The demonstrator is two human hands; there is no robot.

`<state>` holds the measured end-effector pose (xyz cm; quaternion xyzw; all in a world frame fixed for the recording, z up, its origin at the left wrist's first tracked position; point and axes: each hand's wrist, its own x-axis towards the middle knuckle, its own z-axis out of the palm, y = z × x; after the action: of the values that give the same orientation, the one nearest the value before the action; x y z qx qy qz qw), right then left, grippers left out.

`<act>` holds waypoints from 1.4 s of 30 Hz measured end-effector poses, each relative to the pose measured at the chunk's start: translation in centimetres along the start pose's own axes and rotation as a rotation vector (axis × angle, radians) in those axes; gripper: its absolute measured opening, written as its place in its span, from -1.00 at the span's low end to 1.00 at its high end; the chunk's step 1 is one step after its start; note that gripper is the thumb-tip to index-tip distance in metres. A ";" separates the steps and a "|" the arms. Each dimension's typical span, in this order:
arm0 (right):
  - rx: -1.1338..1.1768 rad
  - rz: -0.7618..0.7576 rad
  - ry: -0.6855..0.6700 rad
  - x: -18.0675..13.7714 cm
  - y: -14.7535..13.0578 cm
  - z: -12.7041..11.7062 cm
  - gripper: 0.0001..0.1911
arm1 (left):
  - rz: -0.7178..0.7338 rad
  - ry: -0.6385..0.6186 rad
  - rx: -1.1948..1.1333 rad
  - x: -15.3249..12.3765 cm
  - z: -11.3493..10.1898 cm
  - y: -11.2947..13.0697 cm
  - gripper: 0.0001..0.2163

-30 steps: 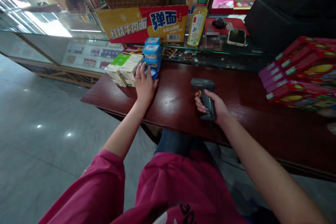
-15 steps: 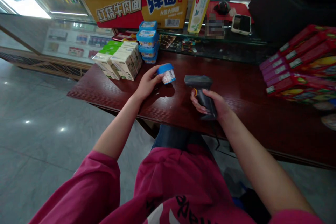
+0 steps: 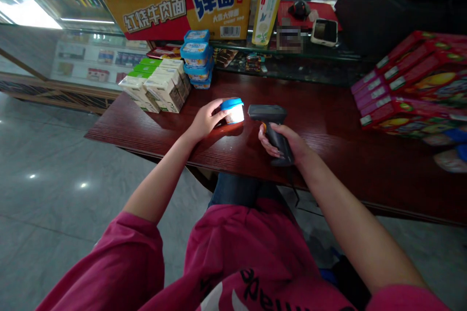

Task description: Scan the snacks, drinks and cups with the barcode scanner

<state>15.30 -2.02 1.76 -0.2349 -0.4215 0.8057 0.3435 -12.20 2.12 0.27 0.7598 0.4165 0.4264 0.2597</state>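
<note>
My left hand [image 3: 208, 119] grips a small plastic tub [image 3: 233, 111] with a blue lid, just over the dark wooden counter [image 3: 317, 131]. Bright light falls on the tub's label side, washing out the print. In my right hand [image 3: 275, 141] is a black barcode scanner [image 3: 269, 114], its handle wrapped by my fingers near the yellow trigger. The scanner's head points left at the tub, a short gap away. Similar blue-lidded tubs [image 3: 197, 60] stand stacked behind my left hand, beside rows of small white and green cartons [image 3: 164, 88].
A noodle carton [image 3: 175, 9] and a bottle of yellow liquid [image 3: 267, 12] stand on the glass shelf behind. A phone [image 3: 324, 32] lies farther right. Red and purple boxes [image 3: 412, 87] are piled at the counter's right. The scanner's cable [image 3: 295, 194] hangs over the front edge.
The tub has been lowered slightly and turned more upright, and its label side is now brightly lit. The scanner still faces it, a little closer. The whole view has shifted slightly.
</note>
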 end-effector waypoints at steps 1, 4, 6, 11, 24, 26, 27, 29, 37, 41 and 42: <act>-0.002 -0.007 -0.006 0.0 0.0 -0.1 -0.67 | -0.004 0.001 0.020 0.0 0.0 0.1 -0.63; 0.004 -0.025 0.004 0.1 0.2 -0.2 -0.70 | -0.020 0.011 -0.029 0.0 -0.1 0.2 -0.59; 0.031 -0.039 0.032 -0.2 0.2 -0.2 -0.70 | -0.033 0.018 -0.079 0.0 -0.1 0.4 -0.56; 0.077 -0.145 0.140 -2.6 0.0 -1.3 -0.65 | 0.035 0.078 0.058 0.2 1.6 1.3 -0.61; 0.039 -0.853 0.895 -21.1 -3.3 -9.6 -0.71 | 0.554 -0.145 -0.140 11.2 20.7 13.2 -0.62; 0.029 -0.974 1.020 -23.4 -3.4 -10.1 -0.71 | 0.648 -0.205 -0.189 12.7 24.4 15.8 -0.62; 0.030 -1.012 1.069 -24.4 -3.4 -10.3 -0.71 | 0.687 -0.227 -0.213 13.4 26.2 17.1 -0.62; 0.046 -1.067 1.144 -25.9 -3.5 -10.9 -0.72 | 0.752 -0.242 -0.256 14.6 29.5 19.7 -0.62; 0.202 -1.196 1.214 -27.9 -4.2 -13.5 -0.69 | 0.804 -0.176 -0.254 18.9 38.6 27.7 -0.64; 0.261 -1.188 1.163 -28.0 -4.6 -14.3 -0.69 | 0.816 -0.179 -0.238 20.1 41.0 28.4 -0.65; 0.281 -1.185 1.153 -28.0 -4.7 -14.4 -0.70 | 0.816 -0.176 -0.237 20.3 41.4 28.3 -0.66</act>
<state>44.86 -13.67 0.49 -0.3048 -0.1295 0.2907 0.8977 41.08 3.12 9.52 0.8606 0.0067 0.4725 0.1899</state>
